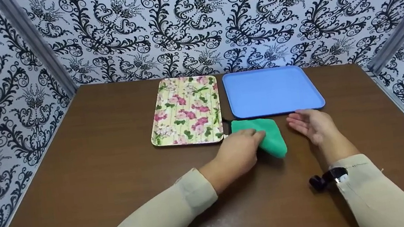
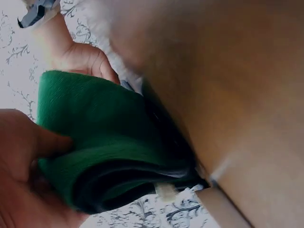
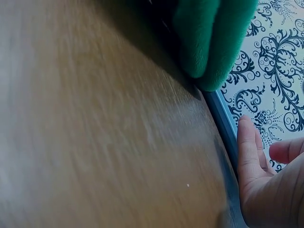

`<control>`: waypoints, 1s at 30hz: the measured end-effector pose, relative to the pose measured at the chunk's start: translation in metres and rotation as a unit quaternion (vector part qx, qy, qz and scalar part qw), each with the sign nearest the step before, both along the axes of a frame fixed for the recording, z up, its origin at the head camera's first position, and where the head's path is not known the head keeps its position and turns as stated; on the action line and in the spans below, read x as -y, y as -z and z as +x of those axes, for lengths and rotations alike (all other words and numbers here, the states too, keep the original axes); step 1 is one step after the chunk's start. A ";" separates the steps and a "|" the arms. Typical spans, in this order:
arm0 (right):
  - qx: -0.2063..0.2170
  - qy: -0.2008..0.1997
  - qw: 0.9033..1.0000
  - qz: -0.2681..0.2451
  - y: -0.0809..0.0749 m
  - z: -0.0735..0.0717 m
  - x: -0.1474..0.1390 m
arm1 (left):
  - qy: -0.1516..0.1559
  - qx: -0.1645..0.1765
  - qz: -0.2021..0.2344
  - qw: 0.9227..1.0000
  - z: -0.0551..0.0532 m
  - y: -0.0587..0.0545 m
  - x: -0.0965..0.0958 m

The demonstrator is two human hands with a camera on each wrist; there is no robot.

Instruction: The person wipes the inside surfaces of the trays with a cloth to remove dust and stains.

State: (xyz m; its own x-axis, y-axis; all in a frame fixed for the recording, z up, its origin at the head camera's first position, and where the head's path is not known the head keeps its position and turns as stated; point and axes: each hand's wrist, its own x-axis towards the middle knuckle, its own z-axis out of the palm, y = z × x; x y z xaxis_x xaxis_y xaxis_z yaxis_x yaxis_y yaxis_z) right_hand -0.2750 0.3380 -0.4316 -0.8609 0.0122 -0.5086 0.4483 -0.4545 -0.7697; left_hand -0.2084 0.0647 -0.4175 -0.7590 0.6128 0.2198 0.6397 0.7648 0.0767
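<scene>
A green folded cloth (image 1: 271, 136) with dark edging lies on the table just in front of the two trays. My left hand (image 1: 237, 153) grips its left side; in the left wrist view the thumb lies on top of the folded green cloth (image 2: 95, 118) and fingers are beneath it. A pale tag (image 2: 165, 191) sticks out from the layers. To the right of the cloth, apart from it, my right hand (image 1: 315, 127) has its fingers extended and holds nothing. In the right wrist view the right hand (image 3: 268, 180) appears beside the blue tray's edge (image 3: 223, 118).
A flower-patterned tray (image 1: 188, 111) lies at the back left of the cloth. Beside it is a blue tray (image 1: 272, 92), behind the right hand. The brown table (image 1: 98, 171) meets patterned walls (image 1: 191, 23) at the back and sides.
</scene>
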 end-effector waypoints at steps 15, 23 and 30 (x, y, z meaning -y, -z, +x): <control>-0.011 -0.010 1.000 0.000 0.000 -0.001 0.002 | 0.021 0.073 -0.121 0.990 0.013 0.014 -0.004; -0.032 -0.025 0.999 0.029 -0.003 -0.002 0.004 | 0.012 0.116 -0.166 0.979 0.026 0.007 -0.002; -0.083 -0.039 0.989 0.117 -0.010 -0.003 0.006 | 0.025 0.058 -0.048 0.997 0.015 -0.004 0.021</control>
State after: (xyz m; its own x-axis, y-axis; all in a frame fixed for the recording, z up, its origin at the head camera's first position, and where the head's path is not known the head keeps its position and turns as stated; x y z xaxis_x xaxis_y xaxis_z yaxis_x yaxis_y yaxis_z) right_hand -0.2778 0.3317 -0.4214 -0.9351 0.0438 -0.3517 0.3338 -0.2251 -0.9154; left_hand -0.1937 0.0439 -0.4135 -0.7436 0.6648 0.0717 0.6686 0.7392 0.0808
